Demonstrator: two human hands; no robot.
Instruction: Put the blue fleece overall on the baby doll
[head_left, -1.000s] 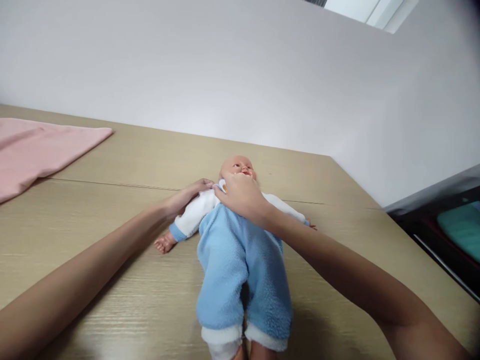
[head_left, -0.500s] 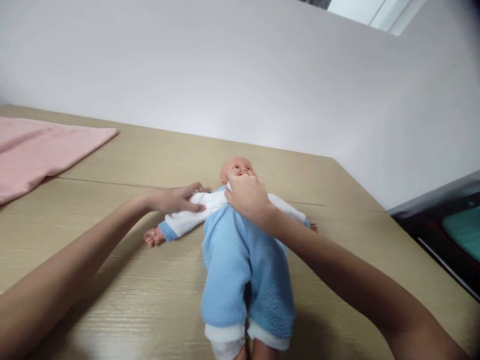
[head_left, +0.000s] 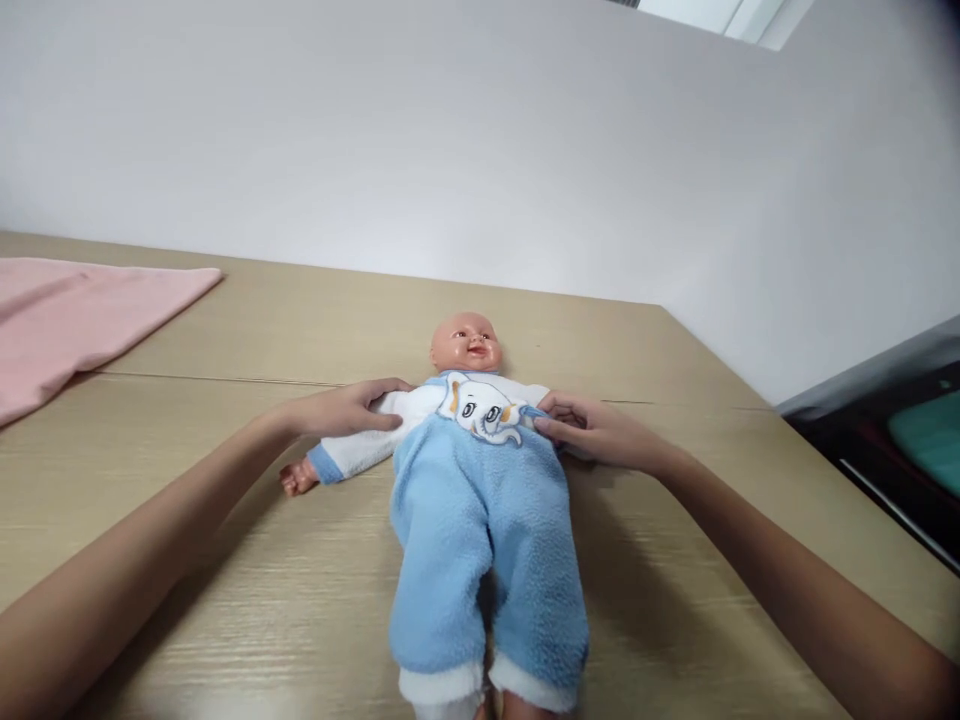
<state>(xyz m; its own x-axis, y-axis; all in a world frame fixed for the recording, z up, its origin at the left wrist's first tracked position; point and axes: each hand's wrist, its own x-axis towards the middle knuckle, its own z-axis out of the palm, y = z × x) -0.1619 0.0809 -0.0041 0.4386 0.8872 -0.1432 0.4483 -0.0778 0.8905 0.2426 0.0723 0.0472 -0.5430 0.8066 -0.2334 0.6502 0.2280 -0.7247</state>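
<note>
A baby doll (head_left: 466, 342) lies on its back on the wooden table, head toward the wall. It wears a fleece outfit (head_left: 442, 530) with blue legs, white sleeves and an elephant face (head_left: 484, 410) on the chest. My left hand (head_left: 356, 408) grips the upper part of the white sleeve on the left, thumb below and fingers above. On the opposite side, my right hand (head_left: 592, 428) is closed on the doll's side by the elephant's ear, its fingers curled. That hand hides the doll's other arm. The feet are cut off at the lower edge.
A pink cloth (head_left: 97, 310) lies flat at the far left of the wooden table (head_left: 262, 600). Behind the table rises a pale wall (head_left: 450, 150). A dark object with a teal part (head_left: 926, 440) stands beyond the right edge.
My right hand has moved from the doll's neck and chin down and right to its side, uncovering the elephant face. My left hand stays at the sleeve. The view has shifted slightly.
</note>
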